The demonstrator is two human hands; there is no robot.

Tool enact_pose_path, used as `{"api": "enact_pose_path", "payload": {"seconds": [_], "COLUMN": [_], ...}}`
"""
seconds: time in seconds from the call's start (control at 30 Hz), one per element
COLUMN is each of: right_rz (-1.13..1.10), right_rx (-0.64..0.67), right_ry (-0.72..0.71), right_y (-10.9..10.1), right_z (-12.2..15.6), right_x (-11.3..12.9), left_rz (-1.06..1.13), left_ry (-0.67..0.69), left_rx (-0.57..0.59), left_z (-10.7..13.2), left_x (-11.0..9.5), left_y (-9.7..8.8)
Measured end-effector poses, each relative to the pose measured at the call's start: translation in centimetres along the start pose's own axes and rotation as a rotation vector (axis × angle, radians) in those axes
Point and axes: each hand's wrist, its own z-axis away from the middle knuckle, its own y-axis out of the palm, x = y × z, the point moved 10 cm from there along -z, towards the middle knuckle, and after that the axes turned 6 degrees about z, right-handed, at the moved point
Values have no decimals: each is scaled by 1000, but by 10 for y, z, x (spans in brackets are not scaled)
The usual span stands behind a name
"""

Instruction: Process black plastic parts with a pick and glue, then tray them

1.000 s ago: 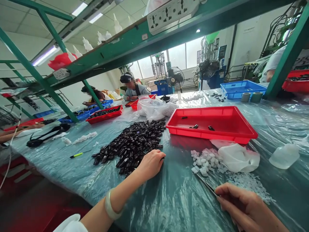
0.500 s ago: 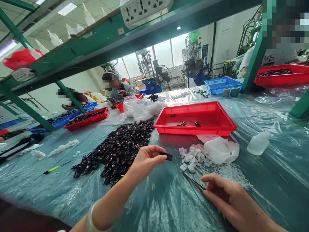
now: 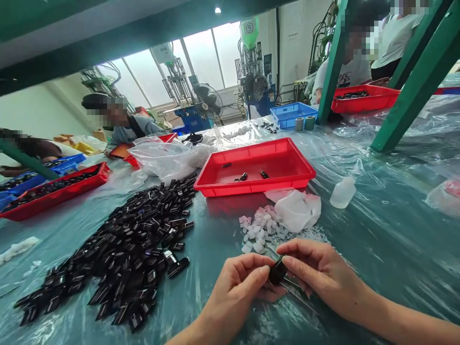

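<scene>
Both hands have come together since the earlier view, when the left hand (image 3: 233,292) held the small black part (image 3: 277,271) alone and the right hand (image 3: 319,268) lay apart from it. The left fingertips (image 3: 260,274) and right fingers (image 3: 298,256) now close on the part from either side, grasping it between them just above the table. Slim metal tweezers (image 3: 300,294) run beneath the right hand, their tip near the part; whether that hand is gripping them, I cannot tell.

Just beyond the fingers lies a heap of small white pieces (image 3: 258,232), touching a crumpled white sheet (image 3: 298,210). To the left of the hands spreads a large pile of black parts (image 3: 129,254), loose on the clear plastic table cover (image 3: 388,230). Past both sits a red tray (image 3: 251,185) holding a few black parts, with a small translucent bottle (image 3: 343,192) to its right.

Farther out are a clear plastic bag (image 3: 161,160), a blue crate (image 3: 293,115), and another red tray (image 3: 53,196) filled with black parts. A seated co-worker (image 3: 125,127) is across the table, near a standing fan (image 3: 207,101).
</scene>
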Motion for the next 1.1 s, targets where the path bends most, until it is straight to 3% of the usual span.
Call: {"api": "enact_pose_path", "payload": {"seconds": [0.2,0.47,1.1], "right_rz": [15,321,344], "right_rx": [87,78,148], "right_ry": [-67,-272,-332], "right_y": [6,5,14], "right_z": [3,6,13], "right_x": [7,27,40], "left_rz": [-26,-32,-71], "left_ry": [-110,-148,-140], "left_rx": [72,136,127], "left_z": [5,5,4], "left_x": [14,20,21], "left_y": [6,14,14]}}
